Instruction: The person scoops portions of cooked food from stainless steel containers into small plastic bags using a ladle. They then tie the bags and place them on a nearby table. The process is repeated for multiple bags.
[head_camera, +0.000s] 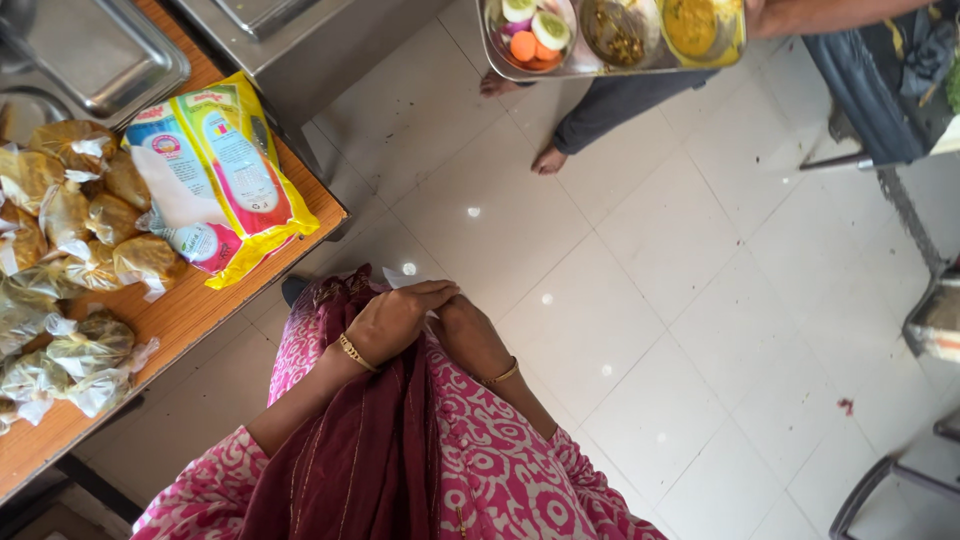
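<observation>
The head camera is looking straight down at a person in a pink and white patterned dress with a dark maroon scarf (370, 450) hanging down the front. The left hand (395, 318) is lying folded over the right hand (465, 335) just in front of the body, the two touching; each wrist is wearing a thin gold bangle. The left fingers are curling loosely across the right hand, and a small scrap of white paper or cloth (400, 277) is peeking out just above them, though whether either hand is actually gripping it cannot be told, since the right hand's fingers are hiding beneath the left.

To the person's left a wooden table with an orange-brown top (190, 310) is standing near the hands but apart from them. On it a yellow, white and pink plastic packet (215, 175) is lying flat near the table's corner, and beside it a heap of small clear knotted plastic bags of brownish food (75, 215) is spreading along the tabletop. A steel tray (100, 50) is sitting at the far end of the table.

Across the pale tiled floor (650, 280), well apart from the hands, another person is standing barefoot and holding a compartmented steel plate (610, 35) carrying sliced egg, carrot and yellow curry
</observation>
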